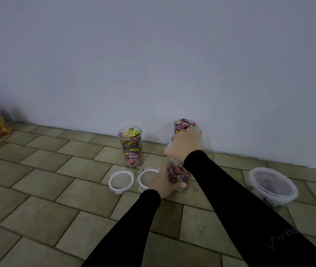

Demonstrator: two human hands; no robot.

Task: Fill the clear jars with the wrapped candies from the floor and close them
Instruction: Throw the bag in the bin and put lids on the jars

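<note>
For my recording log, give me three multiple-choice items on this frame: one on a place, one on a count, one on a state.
1. Where do the loose lids lie?
A. beside the wall
B. in front of the left jar
C. on the round container

2. How many loose lids?
A. one
B. two
C. four

3. The held jar is
A. empty
B. lidded
C. full and open

Key: B, both rings lie before that jar; B, two white rings show; C, candies reach its open rim between the left hand and right hand.
</note>
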